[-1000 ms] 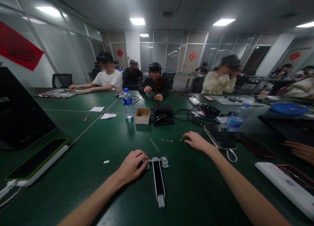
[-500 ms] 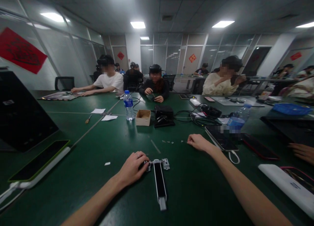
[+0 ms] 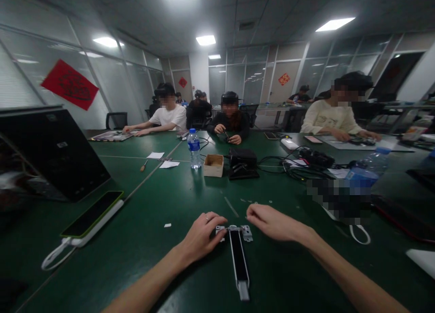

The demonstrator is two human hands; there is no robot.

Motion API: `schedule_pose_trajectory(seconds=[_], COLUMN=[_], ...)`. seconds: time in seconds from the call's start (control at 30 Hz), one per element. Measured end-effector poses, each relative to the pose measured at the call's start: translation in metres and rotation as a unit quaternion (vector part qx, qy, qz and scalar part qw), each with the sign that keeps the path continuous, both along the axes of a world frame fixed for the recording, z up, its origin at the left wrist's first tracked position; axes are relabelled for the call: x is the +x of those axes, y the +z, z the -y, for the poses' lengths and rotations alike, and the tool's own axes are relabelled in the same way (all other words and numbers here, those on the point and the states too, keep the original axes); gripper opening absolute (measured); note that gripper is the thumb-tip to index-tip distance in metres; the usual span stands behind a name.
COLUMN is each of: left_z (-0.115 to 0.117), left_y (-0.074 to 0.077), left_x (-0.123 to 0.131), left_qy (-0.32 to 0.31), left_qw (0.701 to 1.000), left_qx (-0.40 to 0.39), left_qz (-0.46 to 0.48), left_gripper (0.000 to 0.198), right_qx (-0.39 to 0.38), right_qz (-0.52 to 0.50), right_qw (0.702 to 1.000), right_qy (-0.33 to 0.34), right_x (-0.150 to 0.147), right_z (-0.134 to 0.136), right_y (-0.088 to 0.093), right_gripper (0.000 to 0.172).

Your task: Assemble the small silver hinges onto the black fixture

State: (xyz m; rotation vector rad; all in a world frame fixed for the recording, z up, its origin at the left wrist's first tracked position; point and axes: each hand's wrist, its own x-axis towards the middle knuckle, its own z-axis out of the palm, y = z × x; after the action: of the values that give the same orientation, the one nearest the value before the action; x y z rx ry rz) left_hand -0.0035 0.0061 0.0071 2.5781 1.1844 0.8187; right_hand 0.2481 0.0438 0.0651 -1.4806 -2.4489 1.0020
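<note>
A metal fitting lies on the green table in front of me, with a long black-faced handle (image 3: 239, 258) pointing toward me. Small metal bracket plates with holes sit at its far end, the right plate (image 3: 247, 233) in plain sight. My left hand (image 3: 204, 236) is closed at the left bracket plate (image 3: 220, 233), thumb and fingers about it. Just beyond the right plate is my right hand (image 3: 270, 220), its fingertips pinched together; whatever they may hold is too small to make out. Several tiny pale parts (image 3: 256, 202) lie behind that hand.
A water bottle (image 3: 194, 149), an open cardboard box (image 3: 213, 166) and a black device (image 3: 243, 163) stand farther back. To the left are a phone (image 3: 92, 213) and a black HP-marked screen (image 3: 57, 149). Cables (image 3: 282, 165) and a large bottle (image 3: 370, 170) are at right. Other people sit opposite.
My right hand has moved left from the small parts to beside the right bracket plate. My left hand stays at the left plate. The head view has turned slightly left.
</note>
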Motion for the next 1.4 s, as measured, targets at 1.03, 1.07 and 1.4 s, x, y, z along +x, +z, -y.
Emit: schedule_pose_trajectory(seconds=[1.03, 1.07, 1.4], left_z=[-0.004, -0.005, -0.007], left_y=[0.011, 0.011, 0.006], left_x=[0.0, -0.001, -0.001], left_qy=[0.017, 0.009, 0.011], left_qw=[0.99, 0.991, 0.988], left_qx=[-0.117, -0.115, -0.145], left_qz=[0.072, 0.069, 0.055], left_gripper=[0.016, 0.017, 0.014], right_qx=[0.146, 0.14, 0.078], right_qz=[0.009, 0.021, 0.059], right_qw=[0.987, 0.988, 0.995], right_qy=[0.058, 0.053, 0.028], right_x=[-0.025, -0.021, -0.005], right_z=[0.019, 0.017, 0.014], right_y=[0.001, 0.002, -0.004], right_gripper=[0.019, 0.019, 0.019])
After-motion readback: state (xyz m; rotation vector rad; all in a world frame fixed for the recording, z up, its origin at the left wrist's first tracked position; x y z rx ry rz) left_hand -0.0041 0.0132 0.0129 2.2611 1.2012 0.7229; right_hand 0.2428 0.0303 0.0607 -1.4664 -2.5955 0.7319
